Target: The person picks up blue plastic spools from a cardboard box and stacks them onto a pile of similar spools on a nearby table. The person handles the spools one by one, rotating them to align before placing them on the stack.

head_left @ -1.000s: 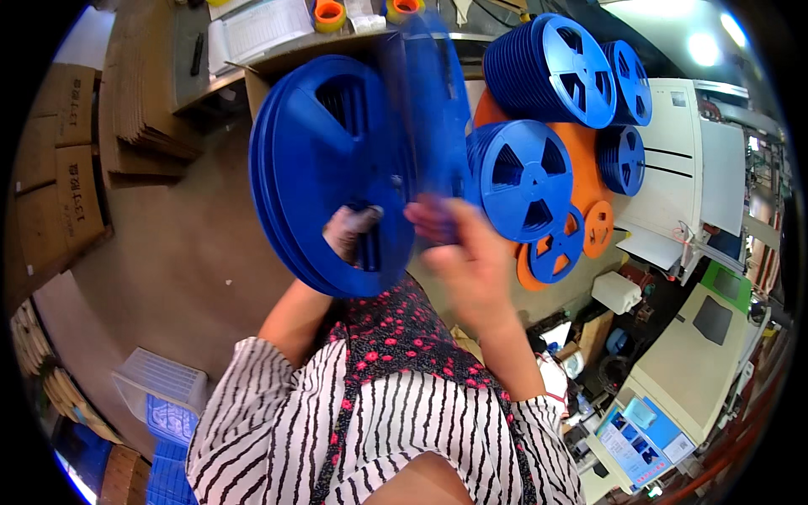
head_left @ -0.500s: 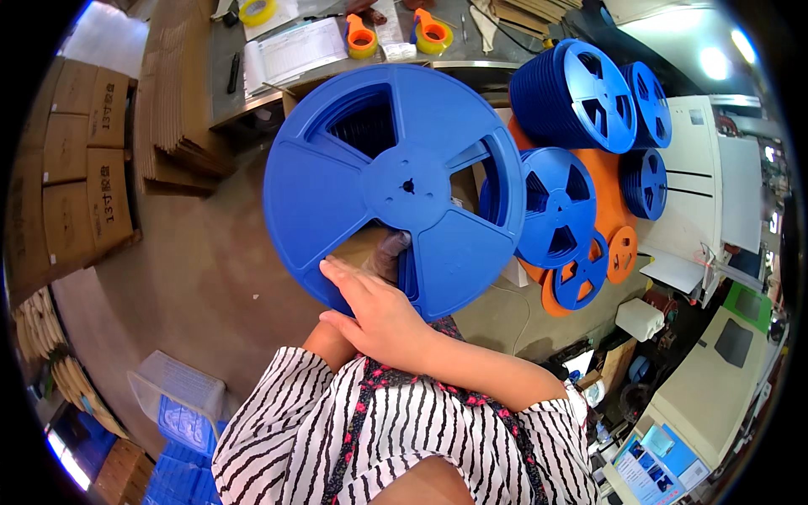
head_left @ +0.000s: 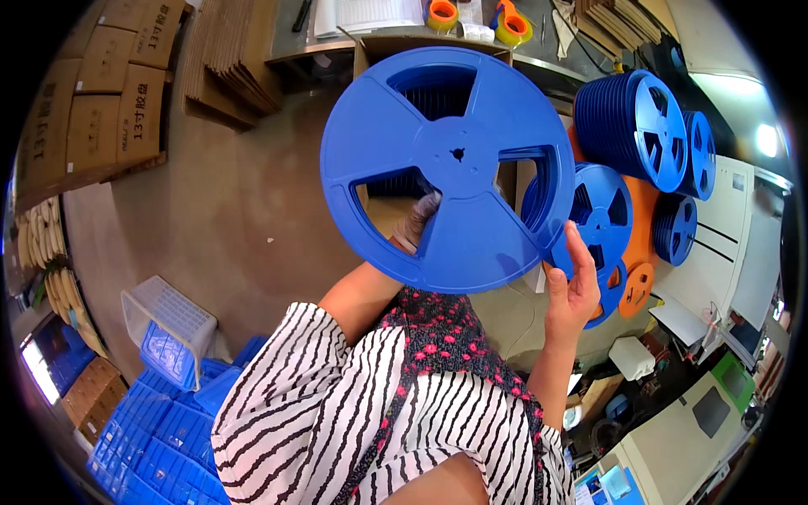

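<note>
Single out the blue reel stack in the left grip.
The front, largest-looking stack: the left grip reaches into it. The other blue stacks are to its right.

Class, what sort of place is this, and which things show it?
Probably a factory packing area: large blue reels in hand and stacked at right, piled cardboard cartons at left, and tape dispensers on the workbench.
</note>
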A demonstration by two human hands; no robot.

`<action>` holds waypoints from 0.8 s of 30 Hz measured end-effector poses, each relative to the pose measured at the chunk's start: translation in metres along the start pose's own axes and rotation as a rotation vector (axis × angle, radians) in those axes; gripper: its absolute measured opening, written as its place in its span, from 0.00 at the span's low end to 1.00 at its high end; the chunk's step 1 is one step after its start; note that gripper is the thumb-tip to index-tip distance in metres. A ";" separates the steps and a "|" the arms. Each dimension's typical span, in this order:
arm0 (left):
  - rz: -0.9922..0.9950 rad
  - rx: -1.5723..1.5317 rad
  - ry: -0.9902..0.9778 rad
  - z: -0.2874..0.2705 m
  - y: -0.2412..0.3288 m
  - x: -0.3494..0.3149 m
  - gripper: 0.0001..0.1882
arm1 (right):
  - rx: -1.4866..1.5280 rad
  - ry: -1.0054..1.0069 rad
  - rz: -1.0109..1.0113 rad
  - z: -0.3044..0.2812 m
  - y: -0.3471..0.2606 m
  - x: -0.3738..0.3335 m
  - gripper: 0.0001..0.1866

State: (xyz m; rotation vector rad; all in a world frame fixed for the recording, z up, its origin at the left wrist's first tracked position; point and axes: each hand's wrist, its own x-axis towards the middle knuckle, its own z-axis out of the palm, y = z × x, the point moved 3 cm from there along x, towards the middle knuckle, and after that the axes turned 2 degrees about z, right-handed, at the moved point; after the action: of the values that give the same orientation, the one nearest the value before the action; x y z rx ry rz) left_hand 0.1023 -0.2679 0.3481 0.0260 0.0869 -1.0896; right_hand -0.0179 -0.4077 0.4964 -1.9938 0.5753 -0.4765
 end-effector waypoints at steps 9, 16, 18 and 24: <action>-0.090 -0.097 0.100 0.004 0.010 -0.009 0.38 | -0.745 -0.497 -0.410 0.013 -0.006 0.016 0.42; -0.056 -0.215 0.183 -0.049 0.005 -0.030 0.29 | -0.546 -0.469 -0.521 0.020 0.006 0.013 0.32; 0.101 0.380 0.125 -0.009 0.013 -0.041 0.27 | -0.390 -0.331 -0.521 0.012 0.011 0.016 0.31; -0.080 0.208 0.322 -0.009 0.020 -0.081 0.40 | 0.651 0.239 0.163 0.003 0.057 0.005 0.27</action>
State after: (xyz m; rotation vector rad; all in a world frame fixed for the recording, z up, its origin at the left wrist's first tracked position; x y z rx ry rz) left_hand 0.0823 -0.1869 0.3449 0.3885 0.2653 -1.1639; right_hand -0.0237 -0.4324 0.4445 -1.2705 0.6260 -0.7027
